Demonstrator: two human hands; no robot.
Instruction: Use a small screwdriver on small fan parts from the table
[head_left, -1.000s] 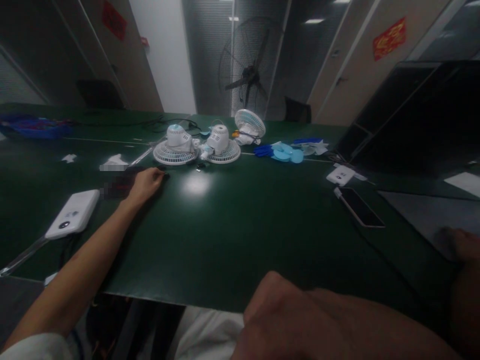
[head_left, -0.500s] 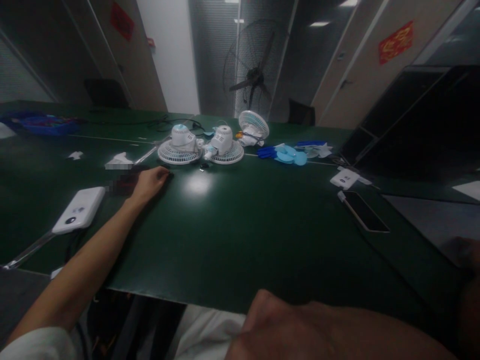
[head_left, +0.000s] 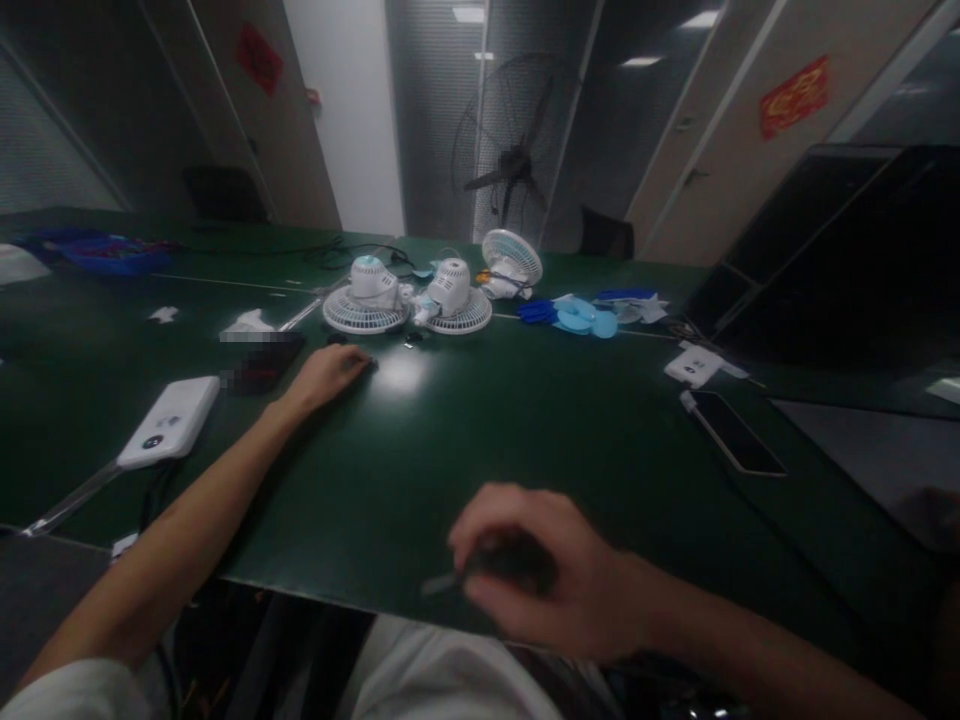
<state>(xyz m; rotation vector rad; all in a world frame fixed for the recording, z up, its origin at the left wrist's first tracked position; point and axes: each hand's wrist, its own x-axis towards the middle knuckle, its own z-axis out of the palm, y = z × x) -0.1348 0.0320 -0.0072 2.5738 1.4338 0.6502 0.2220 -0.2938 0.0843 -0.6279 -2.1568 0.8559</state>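
Fingers of your right hand (head_left: 551,570) are clamped around a dark-handled tool (head_left: 514,562), whose thin shaft points to picture left above the near edge of the green surface (head_left: 420,450); blur hides what kind of tool it is. Your left hand (head_left: 326,378) rests farther forward on the surface, its fingers drawn together on a small dark piece (head_left: 373,364), too small and blurred to identify.

Beyond your left hand, two white fans (head_left: 367,312) lie side by side with their grilles down, and a third fan (head_left: 511,262) sits just behind them, its grille tilted up. Near the front of the pair is a small black part (head_left: 413,340). To the right of the fans you have dark blue gloves (head_left: 536,312) beside light blue blades (head_left: 585,316).

Next to your left wrist is a dark, partly pixelated object (head_left: 274,360), with a white device (head_left: 171,420) nearer you on the left. Over on the right are a small white box (head_left: 691,366), a phone (head_left: 735,432) lying flat, and a large dark panel (head_left: 847,250). At the far left stands a blue tray (head_left: 116,258).
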